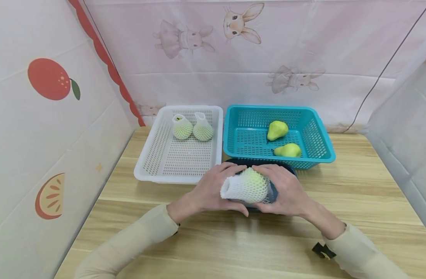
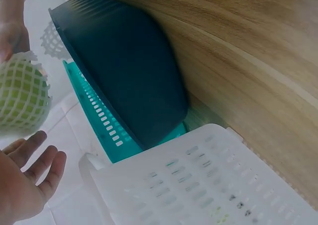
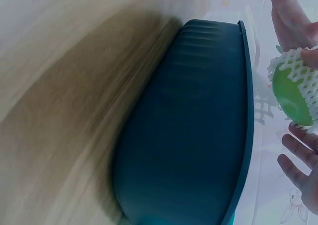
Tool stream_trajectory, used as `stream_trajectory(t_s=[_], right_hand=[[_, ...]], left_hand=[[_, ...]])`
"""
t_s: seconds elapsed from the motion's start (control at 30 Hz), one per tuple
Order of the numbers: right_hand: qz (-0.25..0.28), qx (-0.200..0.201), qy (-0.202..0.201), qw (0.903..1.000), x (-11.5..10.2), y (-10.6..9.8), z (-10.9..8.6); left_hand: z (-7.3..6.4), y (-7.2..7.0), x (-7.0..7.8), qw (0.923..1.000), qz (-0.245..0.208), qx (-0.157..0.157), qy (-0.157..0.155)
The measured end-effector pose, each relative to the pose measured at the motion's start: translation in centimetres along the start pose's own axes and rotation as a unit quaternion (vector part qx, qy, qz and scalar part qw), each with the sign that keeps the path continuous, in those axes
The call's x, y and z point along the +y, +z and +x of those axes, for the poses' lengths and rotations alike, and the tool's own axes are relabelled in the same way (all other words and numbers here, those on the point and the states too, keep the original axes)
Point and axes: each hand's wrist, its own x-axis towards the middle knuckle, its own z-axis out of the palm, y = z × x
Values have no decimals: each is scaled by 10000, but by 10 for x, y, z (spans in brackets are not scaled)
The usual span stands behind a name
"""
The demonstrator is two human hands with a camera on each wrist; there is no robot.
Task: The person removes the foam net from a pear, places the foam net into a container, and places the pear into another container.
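A pear in a white foam net [image 1: 255,186] is between both hands, above a dark blue bin [image 1: 286,167]. My left hand [image 1: 218,188] cups the net's narrow neck side, fingers over the top and thumb below. On the pear's rounder side, my right hand [image 1: 286,190] holds it with fingers above and thumb underneath. In the right wrist view, bare green skin of the pear [image 3: 290,97] shows out of the net, and the other fingers [image 3: 293,170] of my right hand spread away from it. The bin's inside is mostly hidden by the hands.
Behind on the left, a white basket [image 1: 179,179] holds two netted pears [image 1: 203,130]. A turquoise basket [image 1: 324,149] at the back right holds two bare pears [image 1: 277,130]. The wooden table [image 1: 213,248] ends at printed wall sheets [image 1: 213,89].
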Motion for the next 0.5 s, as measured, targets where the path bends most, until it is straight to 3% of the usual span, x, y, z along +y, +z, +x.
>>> stream_trajectory(t_s=[0.5], right_hand=[[-672, -85, -398, 9969, 9, -14, -1]], left_hand=[[-4, -19, 4, 9981, 475, -312, -258]])
